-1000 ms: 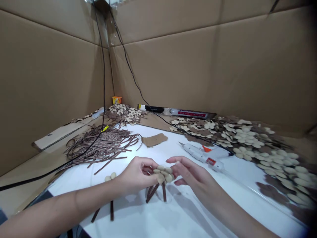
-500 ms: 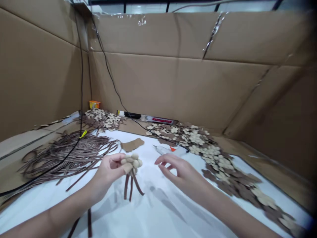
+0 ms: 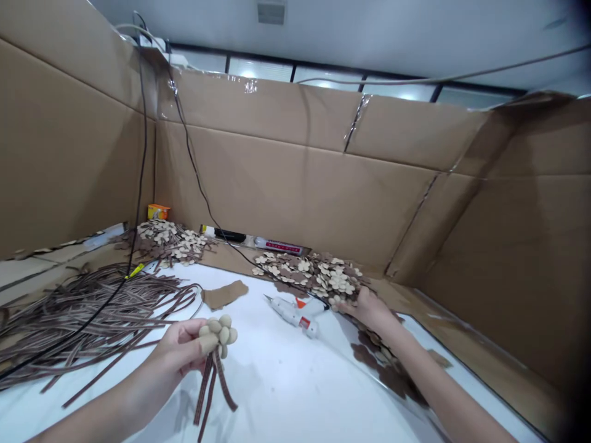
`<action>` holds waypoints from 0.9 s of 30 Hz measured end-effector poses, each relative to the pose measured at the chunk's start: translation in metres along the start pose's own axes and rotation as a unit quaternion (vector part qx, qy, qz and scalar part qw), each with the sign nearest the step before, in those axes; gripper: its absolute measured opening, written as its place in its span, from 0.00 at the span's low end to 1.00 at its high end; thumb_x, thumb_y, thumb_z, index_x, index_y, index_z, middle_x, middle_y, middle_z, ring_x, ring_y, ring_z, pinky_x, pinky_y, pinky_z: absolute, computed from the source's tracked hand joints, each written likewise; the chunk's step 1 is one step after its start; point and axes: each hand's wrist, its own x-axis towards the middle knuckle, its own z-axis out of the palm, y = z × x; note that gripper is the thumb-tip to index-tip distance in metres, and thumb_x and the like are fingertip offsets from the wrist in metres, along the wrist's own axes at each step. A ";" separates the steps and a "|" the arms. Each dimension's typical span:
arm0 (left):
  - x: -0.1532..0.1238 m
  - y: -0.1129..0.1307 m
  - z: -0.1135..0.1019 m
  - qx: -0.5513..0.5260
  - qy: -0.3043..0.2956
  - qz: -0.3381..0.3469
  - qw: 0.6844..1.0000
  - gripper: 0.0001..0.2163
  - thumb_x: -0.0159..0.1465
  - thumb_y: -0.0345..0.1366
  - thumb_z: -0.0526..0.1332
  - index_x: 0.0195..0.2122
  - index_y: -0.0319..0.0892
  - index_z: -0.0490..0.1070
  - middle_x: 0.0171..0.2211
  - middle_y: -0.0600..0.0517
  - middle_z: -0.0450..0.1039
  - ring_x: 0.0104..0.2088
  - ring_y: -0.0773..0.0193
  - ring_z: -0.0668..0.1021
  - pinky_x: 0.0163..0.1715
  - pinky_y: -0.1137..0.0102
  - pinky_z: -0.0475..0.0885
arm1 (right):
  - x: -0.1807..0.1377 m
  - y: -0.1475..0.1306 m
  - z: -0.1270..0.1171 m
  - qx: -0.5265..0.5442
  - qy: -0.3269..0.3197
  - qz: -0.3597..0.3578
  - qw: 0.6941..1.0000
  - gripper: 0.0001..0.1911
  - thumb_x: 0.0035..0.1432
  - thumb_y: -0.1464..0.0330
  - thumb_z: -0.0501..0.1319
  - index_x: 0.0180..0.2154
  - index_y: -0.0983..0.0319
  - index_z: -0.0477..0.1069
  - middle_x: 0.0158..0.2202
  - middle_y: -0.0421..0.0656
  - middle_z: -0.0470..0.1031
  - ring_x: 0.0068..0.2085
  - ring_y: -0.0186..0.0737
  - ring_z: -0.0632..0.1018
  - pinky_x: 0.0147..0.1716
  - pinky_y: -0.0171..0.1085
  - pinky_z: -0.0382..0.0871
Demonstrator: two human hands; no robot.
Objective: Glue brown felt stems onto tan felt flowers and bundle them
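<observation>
while the right hand [image 3: 369, 309] dips into the far-right flower pile [image 3: 337, 278], its opening and any catch hidden from me, the left hand [image 3: 182, 352] pinches a puffy cream flower [image 3: 224, 335] trailing brown strips [image 3: 224, 379], near left.

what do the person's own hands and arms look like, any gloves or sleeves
The bare left hand and bare right hand wear no gloves. The slim left forearm and right forearm show no sleeve, watch or bracelet. Some fingers are hidden.
</observation>
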 end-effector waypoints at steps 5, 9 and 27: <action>0.000 -0.001 0.004 -0.046 0.002 -0.040 0.998 0.14 0.46 0.43 0.71 0.32 0.42 0.77 0.32 0.51 0.74 0.29 0.69 0.71 0.29 0.76 0.67 | -0.001 -0.003 0.015 -0.026 -0.013 0.024 0.999 0.29 0.52 0.56 0.61 0.47 0.73 0.64 0.47 0.60 0.70 0.49 0.55 0.71 0.47 0.47 0.62; 0.003 -0.001 0.003 -0.068 0.007 -0.045 0.997 0.11 0.47 0.40 0.71 0.30 0.42 0.77 0.28 0.54 0.73 0.27 0.71 0.71 0.30 0.77 0.68 | 0.003 -0.002 0.014 -0.008 -0.024 0.031 0.999 0.22 0.57 0.60 0.59 0.49 0.65 0.64 0.47 0.49 0.70 0.47 0.45 0.72 0.46 0.48 0.65; 0.002 -0.001 -0.002 -0.111 0.057 -0.084 0.989 0.13 0.46 0.34 0.72 0.33 0.40 0.74 0.27 0.55 0.72 0.24 0.71 0.72 0.25 0.77 0.70 | 0.019 0.024 0.013 0.268 -0.031 0.069 0.960 0.18 0.60 0.65 0.58 0.50 0.64 0.64 0.40 0.43 0.72 0.34 0.36 0.75 0.34 0.40 0.72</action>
